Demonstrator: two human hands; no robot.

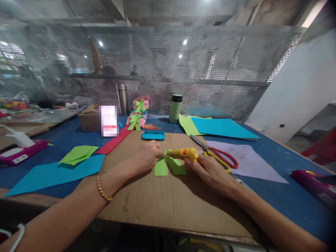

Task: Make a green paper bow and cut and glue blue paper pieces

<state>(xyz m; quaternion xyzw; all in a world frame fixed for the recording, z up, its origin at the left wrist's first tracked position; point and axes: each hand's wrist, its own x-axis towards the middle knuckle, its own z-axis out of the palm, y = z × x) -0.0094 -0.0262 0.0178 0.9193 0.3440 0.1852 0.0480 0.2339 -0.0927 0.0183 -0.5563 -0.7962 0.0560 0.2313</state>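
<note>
My right hand (211, 171) is closed around a yellow hot glue gun (182, 153), its nozzle pointing left. The nozzle tip is at the top of a light green bow piece (161, 168) with two tails spread on the cardboard. My left hand (147, 155) pinches the upper end of that green piece; the fingertips partly hide it. Behind the hands lies a small folded blue felt piece (153, 135). Scissors (216, 154) with red and yellow handles rest just beyond my right hand.
A cardboard sheet (168, 206) covers the blue table's middle. Pink items with green bows (135, 120), a steel flask (122, 99) and a green tumbler (175, 108) stand behind. Blue sheets (225, 127), a lilac sheet (249, 161) and a purple device (315, 183) are right.
</note>
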